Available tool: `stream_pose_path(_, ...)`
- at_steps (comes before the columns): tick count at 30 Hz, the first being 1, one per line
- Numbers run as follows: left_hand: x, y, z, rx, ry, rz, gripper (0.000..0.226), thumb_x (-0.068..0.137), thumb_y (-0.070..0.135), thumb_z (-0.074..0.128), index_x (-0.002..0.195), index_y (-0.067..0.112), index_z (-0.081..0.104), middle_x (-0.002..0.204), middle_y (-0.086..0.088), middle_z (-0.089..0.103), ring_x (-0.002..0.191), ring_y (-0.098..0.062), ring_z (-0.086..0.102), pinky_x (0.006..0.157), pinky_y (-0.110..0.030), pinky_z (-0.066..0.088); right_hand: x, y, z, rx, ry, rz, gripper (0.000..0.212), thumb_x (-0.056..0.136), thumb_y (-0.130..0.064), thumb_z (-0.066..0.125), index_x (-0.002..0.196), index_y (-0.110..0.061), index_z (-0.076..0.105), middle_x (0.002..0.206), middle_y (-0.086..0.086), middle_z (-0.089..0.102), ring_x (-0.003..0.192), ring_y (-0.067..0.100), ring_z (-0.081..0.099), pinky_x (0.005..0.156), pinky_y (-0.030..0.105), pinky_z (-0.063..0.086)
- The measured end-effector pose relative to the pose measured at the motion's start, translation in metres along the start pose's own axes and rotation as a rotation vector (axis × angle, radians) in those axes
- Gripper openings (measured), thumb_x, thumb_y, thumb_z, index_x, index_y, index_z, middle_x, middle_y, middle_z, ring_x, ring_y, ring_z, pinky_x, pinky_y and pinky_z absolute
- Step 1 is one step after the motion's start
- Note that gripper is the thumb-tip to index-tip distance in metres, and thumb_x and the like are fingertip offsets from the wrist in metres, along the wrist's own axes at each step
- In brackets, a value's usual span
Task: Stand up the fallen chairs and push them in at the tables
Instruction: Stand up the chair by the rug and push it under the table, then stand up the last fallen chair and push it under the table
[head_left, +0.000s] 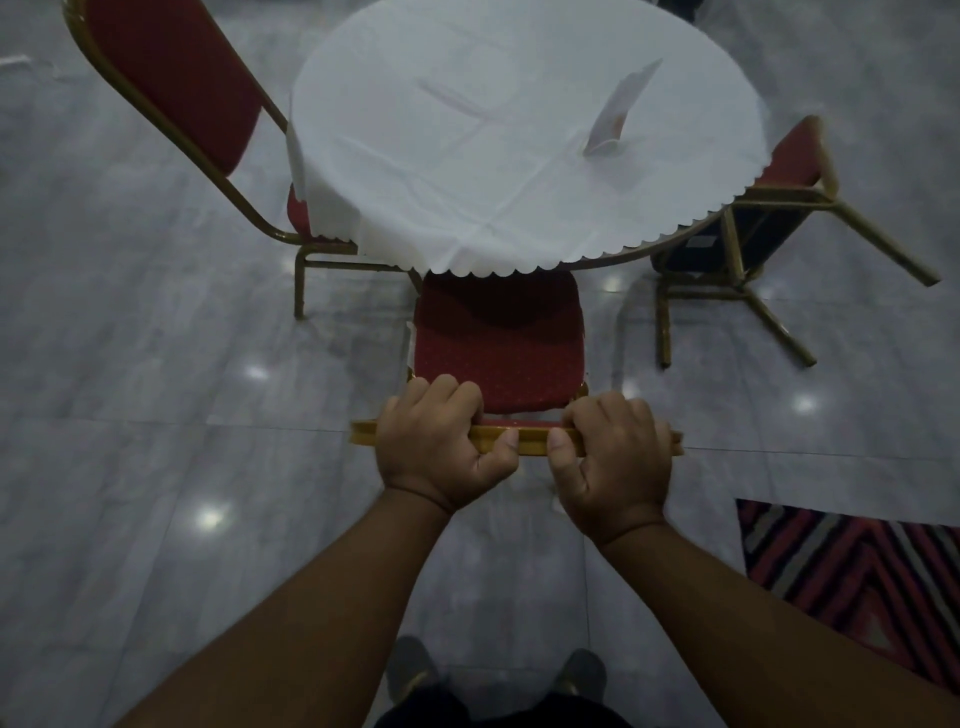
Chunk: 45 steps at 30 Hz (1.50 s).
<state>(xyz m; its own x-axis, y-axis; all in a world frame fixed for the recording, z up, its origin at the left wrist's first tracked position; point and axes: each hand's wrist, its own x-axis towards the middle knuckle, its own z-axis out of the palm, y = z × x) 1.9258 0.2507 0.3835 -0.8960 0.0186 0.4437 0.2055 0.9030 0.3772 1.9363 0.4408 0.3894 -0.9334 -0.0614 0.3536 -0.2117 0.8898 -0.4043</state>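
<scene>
A red-cushioned chair (498, 343) with a gold frame stands upright right in front of me, the front of its seat under the edge of the round table (519, 130) with a white cloth. My left hand (441, 447) and my right hand (613, 457) both grip the gold top rail of its backrest. A second red chair (171, 98) stands upright at the table's left, seat partly under the cloth. A third chair (753, 234) lies tipped on its side at the table's right, its legs pointing toward me and to the right.
A folded card (615, 111) stands on the tablecloth. The floor is glossy grey marble tile with light reflections. A red, grey and black striped rug (857, 582) lies at the lower right. My shoes (493, 680) show at the bottom edge.
</scene>
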Motion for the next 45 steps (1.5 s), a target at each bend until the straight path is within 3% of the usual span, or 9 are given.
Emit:
stream_pose_path(10, 0.006, -0.005, -0.001, -0.019, -0.022, 0.028, 0.050, 0.083, 0.065, 0.038, 0.067, 0.019, 0.049, 0.067, 0.004, 0.043, 0.064, -0.017, 0.037, 0.060, -0.029, 0.022, 0.003, -0.003, 0.002, -0.005, 0.015, 0.011, 0.038, 0.090, -0.050, 0.036, 0.078, -0.019, 0.056, 0.077, -0.002, 0.047, 0.074, 0.017, 0.039, 0.070, 0.033, 0.023)
stream_pose_path(16, 0.009, -0.002, -0.005, 0.005, -0.129, 0.027, 0.048, 0.082, 0.064, 0.039, 0.071, 0.019, 0.051, 0.070, 0.002, 0.046, 0.066, -0.021, 0.042, 0.061, -0.032, 0.028, 0.004, -0.005, -0.007, -0.025, -0.081, 0.045, 0.038, 0.093, -0.052, 0.035, 0.084, -0.022, 0.055, 0.082, -0.002, 0.048, 0.078, 0.018, 0.041, 0.072, 0.038, 0.034)
stream_pose_path(20, 0.010, 0.001, -0.015, 0.022, -0.255, 0.001, 0.044, 0.084, 0.063, 0.035, 0.076, 0.021, 0.047, 0.075, 0.004, 0.044, 0.073, -0.022, 0.043, 0.066, -0.037, 0.036, 0.003, -0.010, -0.022, -0.087, -0.224, 0.094, 0.046, 0.094, -0.061, 0.031, 0.111, -0.029, 0.059, 0.100, -0.003, 0.050, 0.096, 0.019, 0.044, 0.080, 0.034, 0.034)
stream_pose_path(23, 0.016, 0.009, -0.028, 0.043, -0.383, -0.012, 0.044, 0.085, 0.061, 0.029, 0.079, 0.022, 0.048, 0.077, 0.004, 0.046, 0.078, -0.022, 0.044, 0.075, -0.041, 0.041, -0.004, -0.010, -0.034, -0.087, -0.300, 0.242, 0.060, 0.093, -0.072, 0.029, 0.134, -0.034, 0.049, 0.121, -0.002, 0.050, 0.115, 0.020, 0.042, 0.094, 0.036, 0.038)
stream_pose_path(26, 0.037, 0.031, -0.030, 0.012, -0.465, 0.090, 0.040, 0.091, 0.056, 0.033, 0.083, 0.022, 0.052, 0.080, 0.004, 0.049, 0.080, -0.021, 0.045, 0.076, -0.040, 0.038, -0.006, -0.007, -0.052, -0.122, -0.316, 0.324, 0.063, 0.094, -0.071, 0.035, 0.143, -0.032, 0.042, 0.135, -0.001, 0.049, 0.125, 0.020, 0.041, 0.103, 0.037, 0.039)
stream_pose_path(29, 0.059, 0.070, -0.013, -0.022, -0.543, 0.220, 0.034, 0.096, 0.052, 0.041, 0.093, 0.021, 0.055, 0.091, 0.003, 0.053, 0.085, -0.019, 0.045, 0.074, -0.036, 0.030, -0.004, 0.014, -0.081, -0.163, -0.331, 0.367, 0.062, 0.098, -0.062, 0.036, 0.149, -0.027, 0.037, 0.150, 0.002, 0.043, 0.139, 0.022, 0.036, 0.115, 0.039, 0.029)
stream_pose_path(32, 0.074, 0.120, 0.019, 0.084, -0.607, 0.419, 0.046, 0.096, 0.058, 0.038, 0.108, 0.019, 0.058, 0.111, -0.003, 0.057, 0.097, -0.019, 0.042, 0.075, -0.037, 0.032, -0.005, 0.055, -0.116, -0.137, -0.249, 0.480, 0.067, 0.100, -0.064, 0.029, 0.154, -0.026, 0.032, 0.162, 0.003, 0.032, 0.147, 0.023, 0.029, 0.121, 0.043, 0.024)
stream_pose_path(37, 0.099, 0.237, 0.051, -0.051, -0.724, 0.438, 0.054, 0.101, 0.050, 0.039, 0.138, 0.014, 0.053, 0.142, -0.010, 0.055, 0.133, -0.028, 0.047, 0.109, -0.041, 0.036, -0.015, 0.157, -0.185, -0.251, -0.223, 0.640, 0.072, 0.100, -0.064, 0.025, 0.157, -0.020, 0.027, 0.167, 0.003, 0.021, 0.152, 0.021, 0.018, 0.123, 0.040, 0.012)
stream_pose_path(45, 0.136, 0.425, 0.123, -0.104, -0.824, 0.525, 0.065, 0.104, 0.049, 0.030, 0.155, 0.010, 0.035, 0.161, -0.015, 0.036, 0.151, -0.030, 0.029, 0.124, -0.047, 0.024, -0.020, 0.315, -0.290, -0.370, -0.249, 0.805, 0.072, 0.101, -0.061, 0.024, 0.159, -0.018, 0.021, 0.169, 0.002, 0.013, 0.155, 0.018, 0.008, 0.124, 0.041, 0.007)
